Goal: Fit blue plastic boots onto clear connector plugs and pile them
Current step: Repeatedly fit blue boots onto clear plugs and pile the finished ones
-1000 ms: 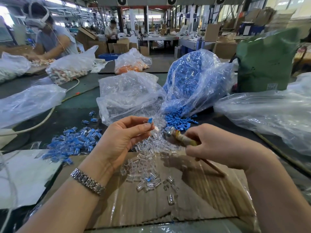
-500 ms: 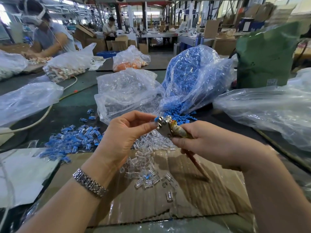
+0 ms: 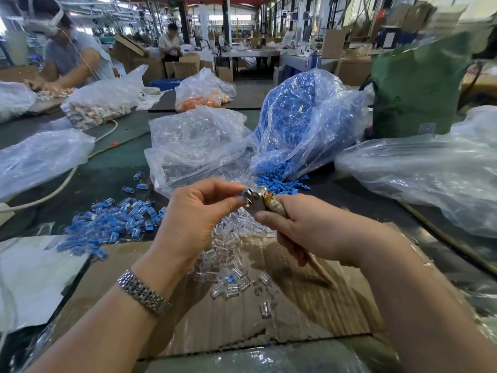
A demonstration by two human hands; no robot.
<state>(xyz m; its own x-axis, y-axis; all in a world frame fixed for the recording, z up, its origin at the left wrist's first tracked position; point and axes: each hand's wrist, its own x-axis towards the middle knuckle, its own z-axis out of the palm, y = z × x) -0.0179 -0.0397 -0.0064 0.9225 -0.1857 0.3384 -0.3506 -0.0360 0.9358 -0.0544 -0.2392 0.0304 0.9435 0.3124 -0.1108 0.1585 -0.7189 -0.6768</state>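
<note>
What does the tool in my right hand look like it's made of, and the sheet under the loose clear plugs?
Tool: head looks like bare shiny metal, grey and glinting; handle unclear. Sheet: brown corrugated cardboard, matte, ribbed.

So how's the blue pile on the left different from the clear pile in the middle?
The blue pile holds plugs already fitted with blue boots and lies on the dark table; the clear pile holds mostly bare plugs and lies on cardboard, partly behind the hands. Both are loose heaps.
</note>
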